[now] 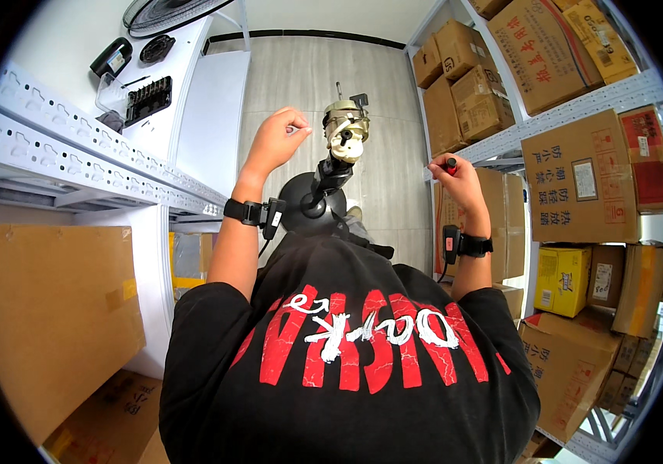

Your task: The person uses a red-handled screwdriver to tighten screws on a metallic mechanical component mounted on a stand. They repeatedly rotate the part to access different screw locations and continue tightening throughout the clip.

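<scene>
Between my hands stands an electric fan with its bare motor head (346,127) exposed, a thin shaft pointing away from me. Its black neck runs down to a round black base (298,203) on the floor. To the left of the motor, my left hand (273,145) is closed in a pinch, apart from the fan; a small pale bit shows at its fingertips, too small to name. Off to the right, my right hand (461,185) is wrapped round a screwdriver (451,165), of which only the red-and-black handle end shows.
On the white table (227,100) at far left lie a fan grille (165,17), a black bit case (148,100) and a round black part (156,49). Metal shelving with cardboard boxes (579,178) lines the right. A white shelf frame (76,147) and large carton (53,309) stand left.
</scene>
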Motion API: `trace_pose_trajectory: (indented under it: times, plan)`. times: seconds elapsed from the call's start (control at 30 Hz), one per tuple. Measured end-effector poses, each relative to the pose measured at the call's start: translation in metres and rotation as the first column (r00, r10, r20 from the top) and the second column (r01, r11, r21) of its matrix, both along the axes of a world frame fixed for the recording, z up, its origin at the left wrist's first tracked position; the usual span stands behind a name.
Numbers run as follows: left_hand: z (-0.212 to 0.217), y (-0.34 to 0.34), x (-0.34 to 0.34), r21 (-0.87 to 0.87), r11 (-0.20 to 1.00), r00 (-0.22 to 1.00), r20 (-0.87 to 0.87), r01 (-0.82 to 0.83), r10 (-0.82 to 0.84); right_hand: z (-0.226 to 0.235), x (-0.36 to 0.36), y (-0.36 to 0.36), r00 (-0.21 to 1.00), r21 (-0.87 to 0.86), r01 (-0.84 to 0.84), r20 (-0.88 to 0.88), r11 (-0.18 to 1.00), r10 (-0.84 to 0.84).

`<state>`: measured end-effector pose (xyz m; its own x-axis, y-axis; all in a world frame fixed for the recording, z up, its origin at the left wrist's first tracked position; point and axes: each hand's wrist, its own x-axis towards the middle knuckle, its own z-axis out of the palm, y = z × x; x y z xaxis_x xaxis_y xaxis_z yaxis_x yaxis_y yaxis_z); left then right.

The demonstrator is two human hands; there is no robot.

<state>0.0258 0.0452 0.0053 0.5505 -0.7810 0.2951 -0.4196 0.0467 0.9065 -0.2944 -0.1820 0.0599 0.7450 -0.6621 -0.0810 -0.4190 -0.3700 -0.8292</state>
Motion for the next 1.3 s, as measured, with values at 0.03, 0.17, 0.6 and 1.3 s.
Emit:
trace_pose_trajectory:
  times: [0.03, 0.17, 0.6, 1.3]
  plan:
    - [-0.002, 0.001, 0.002, -0.001, 1.0, 1.0, 0.002, -0.016, 0.016, 0.0, -0.001, -0.001, 1.0, -0.003, 0.013, -0.015, 1.0, -0.013]
    - [-0.011, 0.009, 0.008, -0.028, 0.998, 0.998, -0.006, -0.059, 0.059, 0.006, 0.001, 0.007, 0.998, -0.056, 0.049, -0.022, 0.997, -0.05]
    - [0.0, 0.026, 0.017, 0.093, 0.99, 0.994, -0.001, -0.104, 0.105, -0.005, -0.009, 0.002, 0.991, 0.11, 0.094, 0.082, 0.99, -0.103]
    - [-0.012, 0.014, 0.008, 0.245, 0.969, 0.996, -0.089, 0.001, 0.021, -0.001, -0.027, 0.003, 1.0, 0.108, -0.013, 0.008, 0.994, 0.012]
